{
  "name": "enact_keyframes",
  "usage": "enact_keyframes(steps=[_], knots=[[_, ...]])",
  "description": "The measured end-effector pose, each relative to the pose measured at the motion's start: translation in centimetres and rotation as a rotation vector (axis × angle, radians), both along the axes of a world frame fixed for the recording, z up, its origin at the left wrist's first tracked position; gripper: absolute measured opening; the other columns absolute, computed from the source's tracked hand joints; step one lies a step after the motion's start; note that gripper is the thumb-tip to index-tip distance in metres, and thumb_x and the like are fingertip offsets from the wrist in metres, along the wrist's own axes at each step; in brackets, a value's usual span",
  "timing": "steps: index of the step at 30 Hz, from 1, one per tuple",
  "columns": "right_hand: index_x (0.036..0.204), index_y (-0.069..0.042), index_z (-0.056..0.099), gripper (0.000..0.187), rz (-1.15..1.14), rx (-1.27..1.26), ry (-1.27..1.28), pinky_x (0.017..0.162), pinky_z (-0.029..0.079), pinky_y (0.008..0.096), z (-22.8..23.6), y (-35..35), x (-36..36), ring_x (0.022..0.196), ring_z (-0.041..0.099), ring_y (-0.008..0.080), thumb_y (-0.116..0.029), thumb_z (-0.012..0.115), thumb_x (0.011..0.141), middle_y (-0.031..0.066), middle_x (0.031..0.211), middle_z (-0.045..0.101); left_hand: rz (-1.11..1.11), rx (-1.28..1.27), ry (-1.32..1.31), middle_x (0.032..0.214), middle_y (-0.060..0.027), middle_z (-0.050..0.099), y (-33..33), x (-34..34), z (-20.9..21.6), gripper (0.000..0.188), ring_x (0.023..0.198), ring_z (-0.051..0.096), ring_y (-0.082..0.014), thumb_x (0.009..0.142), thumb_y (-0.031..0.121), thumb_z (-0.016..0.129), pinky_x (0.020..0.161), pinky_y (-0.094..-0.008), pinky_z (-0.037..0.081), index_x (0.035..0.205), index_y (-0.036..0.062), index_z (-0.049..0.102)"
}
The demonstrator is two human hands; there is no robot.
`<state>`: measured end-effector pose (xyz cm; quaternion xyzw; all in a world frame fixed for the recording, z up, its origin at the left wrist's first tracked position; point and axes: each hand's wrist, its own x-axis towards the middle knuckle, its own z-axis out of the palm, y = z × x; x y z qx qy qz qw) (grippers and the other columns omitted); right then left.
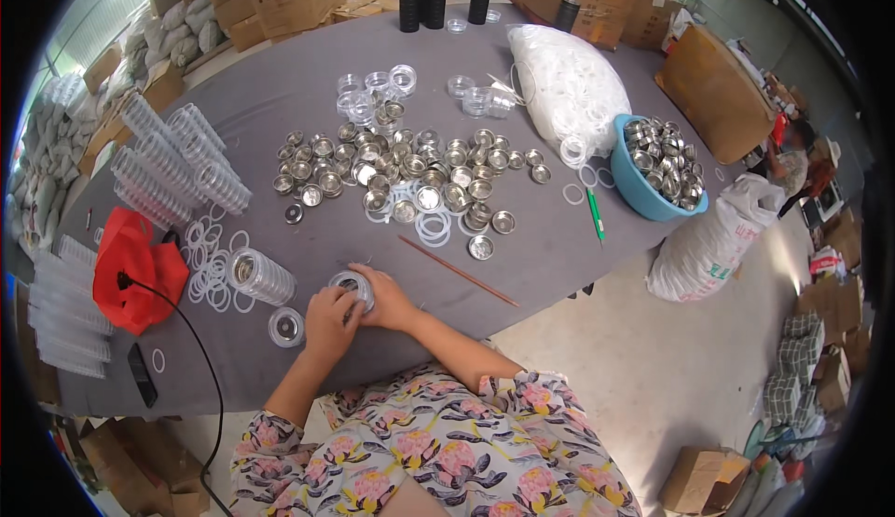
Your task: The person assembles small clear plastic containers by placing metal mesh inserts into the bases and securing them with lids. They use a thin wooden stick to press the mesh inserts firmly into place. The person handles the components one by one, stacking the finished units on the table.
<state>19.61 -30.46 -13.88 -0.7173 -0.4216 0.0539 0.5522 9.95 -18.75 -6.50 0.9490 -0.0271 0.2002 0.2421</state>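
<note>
Both hands are at the near edge of the table around a clear round plastic container [351,280]. My right hand [387,301] curves round its far and right side, with fingers closed against it. From the near left, my left hand [332,321] presses bent fingers onto the container's top and side. What lies under those fingertips is partly hidden. Just left of the hands sits another clear round container [286,327] with a metal cup inside. Beyond it leans a stack of clear round containers [261,276], beside loose white rings [211,265].
Many silver metal cups [410,167] lie scattered mid-table. A brown stick [457,270] and green pen [595,214] lie rightward, near a blue basin [641,191] of cups and a bag of white rings [569,88]. A red bag [140,270], black cable [200,358] and phone [142,374] are left.
</note>
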Motion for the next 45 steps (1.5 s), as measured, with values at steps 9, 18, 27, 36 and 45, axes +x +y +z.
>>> enact_keyframes(steps=[9,18,27,36,45], knots=[[0.126,-0.005,0.043,0.087,-0.002,-0.066,0.035,0.094,0.039,0.0421,1.0,0.0,-0.1,0.11,0.05,0.0353,-0.034,0.083,0.055,0.0165,0.12,0.053,0.225,-1.025,0.032,0.093,-0.0074,0.062,2.1,-0.3,-1.0,0.016,0.092,0.057,-0.0197,0.09,0.016,0.051,0.074,-0.0343,0.044,0.095,0.0049,0.062],[0.118,-0.003,0.05,0.079,0.003,-0.112,-0.011,0.093,0.04,0.0433,1.2,0.4,-0.1,0.107,0.052,0.0357,-0.035,0.084,0.054,0.0161,0.114,0.057,0.131,-2.128,-0.108,0.122,-0.0094,0.053,2.4,-1.4,4.4,0.034,0.116,0.048,-0.0209,0.098,0.025,0.034,0.1,-0.0431,0.036,0.121,0.0029,0.046],[0.12,-0.005,0.048,0.079,0.032,-0.073,-0.003,0.093,0.04,0.042,1.1,0.3,-0.2,0.108,0.052,0.0343,-0.029,0.084,0.055,0.015,0.115,0.057,-0.058,-2.092,0.0,0.123,-0.0104,0.053,3.0,-2.8,4.0,0.039,0.114,0.05,-0.0224,0.095,0.028,0.039,0.097,-0.0387,0.038,0.124,0.0017,0.045],[0.119,-0.004,0.049,0.076,0.031,-0.045,-0.008,0.093,0.04,0.0418,1.0,0.4,-0.3,0.107,0.053,0.0341,-0.032,0.083,0.057,0.0144,0.112,0.058,0.031,-2.057,0.013,0.122,-0.0096,0.054,2.8,-5.2,3.6,0.04,0.111,0.052,-0.0229,0.091,0.028,0.043,0.092,-0.0383,0.042,0.123,0.0035,0.048],[0.116,-0.005,0.051,0.073,0.019,-0.036,-0.018,0.09,0.041,0.0419,0.9,0.3,-0.2,0.103,0.054,0.033,-0.031,0.083,0.056,0.0145,0.108,0.059,0.534,-1.477,-0.37,0.1,-0.0037,0.061,7.6,-11.2,1.5,0.025,0.09,0.058,-0.0129,0.088,0.017,0.057,0.079,-0.0272,0.044,0.109,0.0032,0.055]])
